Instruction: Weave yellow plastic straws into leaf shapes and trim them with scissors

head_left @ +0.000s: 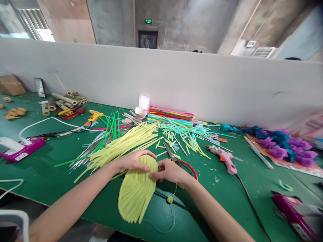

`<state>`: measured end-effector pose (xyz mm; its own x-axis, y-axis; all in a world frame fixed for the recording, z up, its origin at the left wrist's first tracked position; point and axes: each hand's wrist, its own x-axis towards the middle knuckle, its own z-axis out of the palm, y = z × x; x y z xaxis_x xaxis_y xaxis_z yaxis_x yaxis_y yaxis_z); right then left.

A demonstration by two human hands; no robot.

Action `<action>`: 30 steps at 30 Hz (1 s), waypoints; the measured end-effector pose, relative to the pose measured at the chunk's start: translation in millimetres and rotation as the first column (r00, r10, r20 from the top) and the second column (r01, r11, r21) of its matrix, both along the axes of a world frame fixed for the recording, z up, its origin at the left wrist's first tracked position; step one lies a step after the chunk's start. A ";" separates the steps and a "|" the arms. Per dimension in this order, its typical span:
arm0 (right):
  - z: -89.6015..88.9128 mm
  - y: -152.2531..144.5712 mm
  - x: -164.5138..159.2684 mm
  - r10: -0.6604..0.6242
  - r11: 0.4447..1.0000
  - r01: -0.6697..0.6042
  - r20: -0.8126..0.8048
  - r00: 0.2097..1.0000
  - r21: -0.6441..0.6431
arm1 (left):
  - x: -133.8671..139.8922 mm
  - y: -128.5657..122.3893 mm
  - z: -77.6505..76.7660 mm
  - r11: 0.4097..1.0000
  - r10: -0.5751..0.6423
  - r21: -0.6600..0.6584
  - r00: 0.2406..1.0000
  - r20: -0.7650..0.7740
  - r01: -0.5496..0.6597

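A flat, rounded piece made of yellow-green pipe cleaners (136, 198) laid side by side is held up over the table near its front edge. My left hand (136, 160) is closed around its upper part, thumb across the front. At the right edge of the piece, my right hand (169, 172) pinches it between thumb and fingers; the fingertips are partly hidden. A thin clear thread or wire (174, 218) loops below my right hand, near a small yellow-green ball (170, 199). Scissors with red handles (188, 166) lie just beyond my right hand, partly covered by it.
Loose yellow pipe cleaners (131, 137) lie beyond my hands, with green stems (116, 124) and cut bits around. A pink glue gun (224, 159) rests at right, a yellow one (95, 116) at left. Purple power strips (24, 149) and cords flank the table; a white partition (161, 77) stands behind.
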<state>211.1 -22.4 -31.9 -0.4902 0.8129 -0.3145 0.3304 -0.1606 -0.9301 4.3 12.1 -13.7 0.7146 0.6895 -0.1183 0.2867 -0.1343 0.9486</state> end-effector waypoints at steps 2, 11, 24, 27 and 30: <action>1.0 -0.3 0.7 0.009 1.000 -0.009 -0.018 1.000 -0.014 | -1.9 0.3 0.9 0.999 -0.004 -0.043 1.000 -0.001 0.004; -1.6 -0.3 1.1 0.007 1.000 -0.007 -0.033 0.999 -0.009 | 0.2 -0.1 0.4 0.999 0.031 0.024 0.999 0.015 -0.032; 1.8 -1.3 1.4 0.005 1.000 -0.005 -0.016 1.000 0.000 | -4.9 5.0 0.3 1.000 -0.013 0.008 1.000 -0.023 0.013; 1.8 -1.5 -0.2 -0.020 1.000 0.020 -0.010 1.000 0.011 | -3.0 5.1 0.8 0.997 -0.027 0.075 0.999 -0.042 0.030; 1.6 -1.2 -1.5 -0.044 0.999 0.044 -0.009 0.999 0.010 | -0.4 2.9 1.4 0.998 -0.013 0.065 0.998 -0.059 0.017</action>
<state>209.6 -23.6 -30.3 -0.4562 0.8370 -0.3021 0.3153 -0.1654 -0.9345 3.9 15.0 -12.3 0.7181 0.6864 -0.1152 0.3391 -0.2005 0.9191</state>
